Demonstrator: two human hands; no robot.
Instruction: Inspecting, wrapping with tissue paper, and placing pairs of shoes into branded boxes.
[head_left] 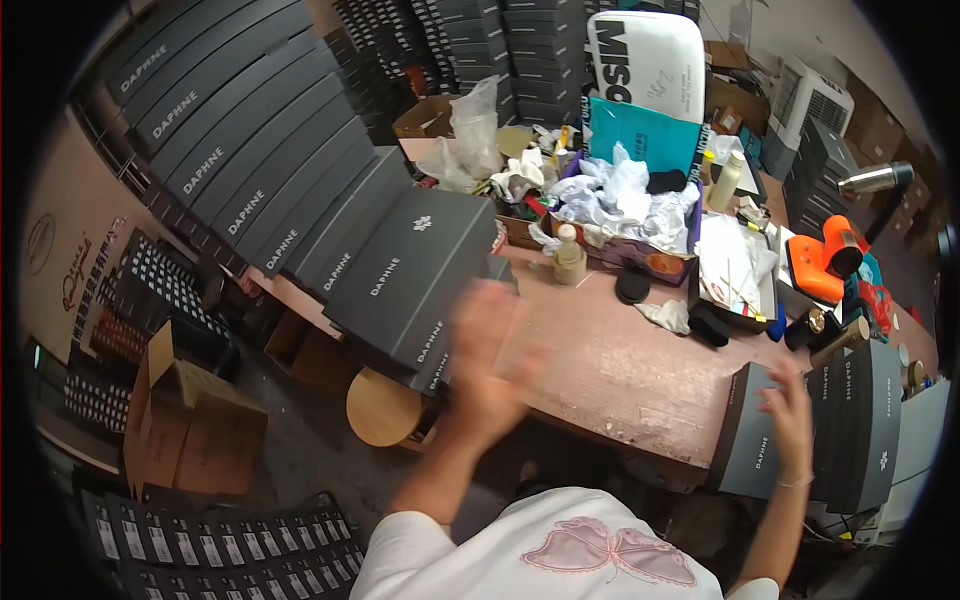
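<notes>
My left hand (490, 350), smeared by motion, is beside the near end of a stack of dark grey shoeboxes (400, 270) on the left of the table. Its thumb stands apart from its fingers, and I make out nothing in it. At the right edge of the table, my right hand (790, 410) is over a grey shoebox (745, 430), its fingers apart. Whether it touches that box is unclear. More dark shoeboxes (865, 425) stand on end just right of this hand.
The pinkish table (620, 370) spans the middle. Toward its back are crumpled white paper (625, 190), a small bottle (568, 255), a black round pad (632, 287) and an orange tool (815, 268). A round stool (383, 407) and open carton (205, 430) stand lower left.
</notes>
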